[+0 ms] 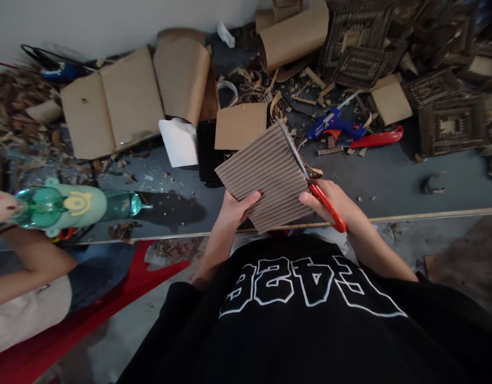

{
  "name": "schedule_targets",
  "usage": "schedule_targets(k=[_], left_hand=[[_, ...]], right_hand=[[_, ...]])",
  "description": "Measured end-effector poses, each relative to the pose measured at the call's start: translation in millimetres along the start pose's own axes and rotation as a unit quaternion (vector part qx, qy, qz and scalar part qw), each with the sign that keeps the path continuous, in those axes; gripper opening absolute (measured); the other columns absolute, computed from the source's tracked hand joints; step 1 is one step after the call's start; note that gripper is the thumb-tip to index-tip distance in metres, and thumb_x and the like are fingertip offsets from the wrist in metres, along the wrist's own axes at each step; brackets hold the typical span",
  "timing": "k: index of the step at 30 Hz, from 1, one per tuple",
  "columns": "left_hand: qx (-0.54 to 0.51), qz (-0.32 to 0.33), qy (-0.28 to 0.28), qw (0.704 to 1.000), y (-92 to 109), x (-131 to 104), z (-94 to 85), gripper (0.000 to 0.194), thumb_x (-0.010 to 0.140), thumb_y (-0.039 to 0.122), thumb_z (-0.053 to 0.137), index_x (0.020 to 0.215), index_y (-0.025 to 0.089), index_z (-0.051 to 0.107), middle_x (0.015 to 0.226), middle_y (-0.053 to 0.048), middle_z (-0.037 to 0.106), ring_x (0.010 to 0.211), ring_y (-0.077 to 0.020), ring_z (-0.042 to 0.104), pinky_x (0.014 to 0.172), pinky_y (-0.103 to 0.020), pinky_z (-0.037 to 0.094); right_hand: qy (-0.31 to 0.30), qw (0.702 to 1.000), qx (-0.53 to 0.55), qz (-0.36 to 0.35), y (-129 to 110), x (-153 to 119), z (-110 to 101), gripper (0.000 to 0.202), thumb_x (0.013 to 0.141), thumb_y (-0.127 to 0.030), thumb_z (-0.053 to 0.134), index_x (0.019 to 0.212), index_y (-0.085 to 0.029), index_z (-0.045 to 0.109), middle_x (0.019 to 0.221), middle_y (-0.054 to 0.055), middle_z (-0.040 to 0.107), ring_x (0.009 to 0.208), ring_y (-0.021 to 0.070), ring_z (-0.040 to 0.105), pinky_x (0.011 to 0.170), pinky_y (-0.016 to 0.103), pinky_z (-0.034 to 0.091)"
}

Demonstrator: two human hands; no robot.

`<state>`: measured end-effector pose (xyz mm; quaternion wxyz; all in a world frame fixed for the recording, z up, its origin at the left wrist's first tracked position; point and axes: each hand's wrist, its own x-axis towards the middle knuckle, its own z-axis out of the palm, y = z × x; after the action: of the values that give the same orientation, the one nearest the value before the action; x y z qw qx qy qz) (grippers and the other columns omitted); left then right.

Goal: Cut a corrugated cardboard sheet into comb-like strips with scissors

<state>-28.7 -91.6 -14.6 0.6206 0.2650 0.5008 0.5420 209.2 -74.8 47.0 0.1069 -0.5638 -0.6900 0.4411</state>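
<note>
A sheet of corrugated cardboard (266, 176), its ridges facing up, is held over the table's front edge. My left hand (238, 207) pinches its near left edge, with the thumb lying on the ridges. In my right hand (330, 198) is a pair of scissors (328, 205) with red handles. Their blades run along the sheet's right edge, pointing away from me. Some fingers of both hands are hidden below the sheet and the handles, and how far the blades are apart I cannot make out.
Beyond the sheet lie a blue glue gun (336, 125), a red-handled tool (378, 137) and a flat cardboard piece (240, 126). Square corrugated frames (452, 125) fill the back right. At left, a co-worker's hand (1, 207) is at a green bottle (62, 205). Cardboard scraps litter the table (374, 186).
</note>
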Motion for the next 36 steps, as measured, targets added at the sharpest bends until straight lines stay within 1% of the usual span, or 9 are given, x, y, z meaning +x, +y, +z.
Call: schedule_targets(k=[3,8,13,17,20,23,27,33,36], left_hand=[[0.006,0.007,-0.007,1.0,-1.1,-3.6,0.0,0.073,0.048,0.044,0.102,0.11,0.025,0.068,0.08,0.002,0.073,0.077,-0.0161,0.073,0.076,-0.03,0.063],[0.007,0.015,0.0,1.0,-1.4,-3.6,-2.0,0.07,0.048,0.045,0.102,0.106,0.024,0.07,0.081,0.001,0.074,0.079,-0.0164,0.073,0.079,-0.031,0.063],[0.01,0.008,0.04,0.999,2.8,2.8,-5.4,0.069,0.041,0.043,0.103,0.099,0.02,0.073,0.084,-0.001,0.077,0.077,-0.0156,0.074,0.075,-0.029,0.063],[0.025,0.011,0.044,0.999,6.2,7.3,-10.1,0.073,0.039,0.043,0.103,0.101,0.02,0.073,0.084,-0.001,0.077,0.078,-0.0178,0.074,0.074,-0.03,0.063],[0.027,-0.004,0.046,0.999,4.6,6.3,-13.4,0.075,0.039,0.045,0.103,0.103,0.021,0.072,0.084,-0.001,0.077,0.075,-0.0168,0.074,0.073,-0.031,0.063],[0.039,-0.013,0.038,0.998,-0.9,2.9,-16.7,0.072,0.041,0.047,0.102,0.1,0.021,0.071,0.085,-0.001,0.077,0.075,-0.0166,0.073,0.074,-0.031,0.063],[0.039,-0.019,0.021,0.999,-9.3,-1.1,-18.6,0.065,0.041,0.047,0.103,0.09,0.02,0.07,0.085,0.0,0.076,0.074,-0.0149,0.072,0.073,-0.029,0.063],[0.029,-0.006,0.026,0.999,-11.7,-0.2,-17.8,0.063,0.046,0.047,0.101,0.095,0.022,0.07,0.087,-0.001,0.076,0.079,-0.0159,0.073,0.078,-0.031,0.062],[0.043,-0.01,0.056,0.997,-5.9,3.7,-21.1,0.067,0.039,0.046,0.102,0.092,0.02,0.071,0.082,-0.001,0.075,0.075,-0.0165,0.072,0.074,-0.032,0.062]], right_hand=[[0.002,0.999,-0.036,0.009,-3.4,0.9,-2.3,0.079,0.08,-0.099,0.027,0.068,-0.024,0.047,0.077,0.01,0.064,0.072,0.0238,0.059,0.064,0.034,0.04],[0.052,0.992,-0.098,0.053,-3.5,6.6,2.5,0.077,0.083,-0.097,0.022,0.058,-0.026,0.037,0.058,0.007,0.052,0.056,0.0193,0.048,0.058,0.034,0.031],[0.071,0.995,-0.051,0.038,-6.7,8.9,12.3,0.077,0.084,-0.097,0.024,0.052,-0.027,0.032,0.049,0.004,0.045,0.051,0.0174,0.045,0.058,0.033,0.033],[0.062,0.996,0.002,0.063,-9.3,8.5,18.5,0.079,0.082,-0.098,0.024,0.052,-0.026,0.034,0.046,0.003,0.043,0.05,0.0174,0.048,0.059,0.033,0.036],[0.052,0.996,-0.01,0.077,-9.0,10.7,19.3,0.077,0.081,-0.098,0.031,0.052,-0.026,0.037,0.049,0.004,0.047,0.05,0.0179,0.048,0.057,0.033,0.036],[0.044,0.996,-0.034,0.072,-9.3,13.0,17.3,0.073,0.081,-0.095,0.041,0.058,-0.025,0.042,0.06,0.006,0.055,0.055,0.0195,0.051,0.057,0.033,0.035],[0.029,0.998,-0.029,0.039,-9.7,14.5,14.3,0.07,0.086,-0.09,0.038,0.065,-0.024,0.048,0.072,0.008,0.06,0.067,0.0221,0.058,0.063,0.033,0.037],[0.064,0.997,-0.022,0.045,-5.4,21.8,18.4,0.078,0.086,-0.095,0.023,0.052,-0.026,0.034,0.052,0.003,0.042,0.053,0.0166,0.043,0.058,0.033,0.03],[0.075,0.995,-0.033,0.059,-4.5,26.5,22.1,0.08,0.082,-0.098,0.024,0.048,-0.027,0.03,0.048,0.002,0.037,0.051,0.0155,0.038,0.057,0.033,0.028]])
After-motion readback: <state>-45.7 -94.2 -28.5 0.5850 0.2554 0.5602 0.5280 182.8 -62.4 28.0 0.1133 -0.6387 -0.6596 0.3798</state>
